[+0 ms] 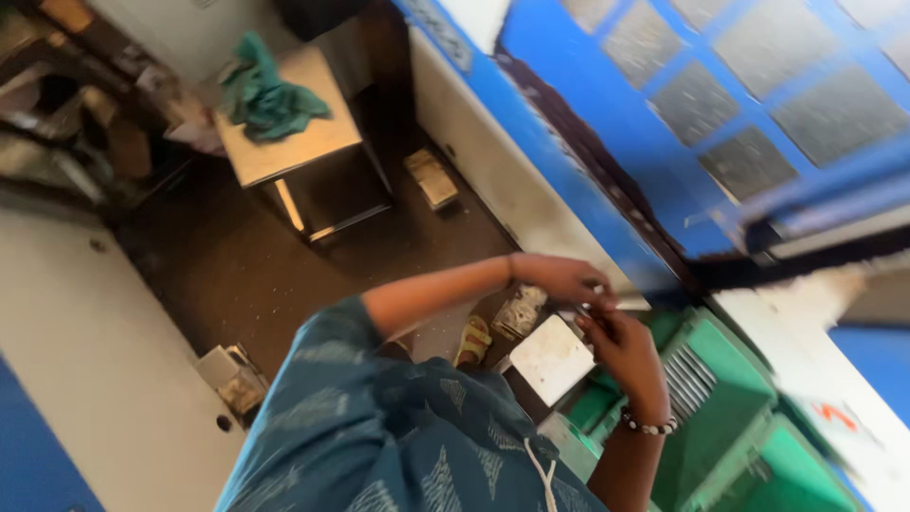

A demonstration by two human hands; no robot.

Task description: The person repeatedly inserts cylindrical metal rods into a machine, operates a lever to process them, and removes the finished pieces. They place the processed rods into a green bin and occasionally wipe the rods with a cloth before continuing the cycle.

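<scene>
My left hand (559,277) reaches across from the left on a bare forearm that comes out of a blue patterned sleeve. My right hand (621,346), with a bead bracelet (648,426) at the wrist, comes up from below. The fingertips of both meet and pinch a small thin pale object (590,299), too blurred to tell what it is. Just beneath the hands is a flat white plate (552,358) on a green machine (720,417) with a ribbed metal part.
A blue door with frosted panes (720,104) fills the upper right. On the dark floor stands a metal table (284,142) with a teal cloth (270,95). A sandalled foot (473,340) and small blocks (431,177) are on the floor. A pale wall (85,360) runs along the left.
</scene>
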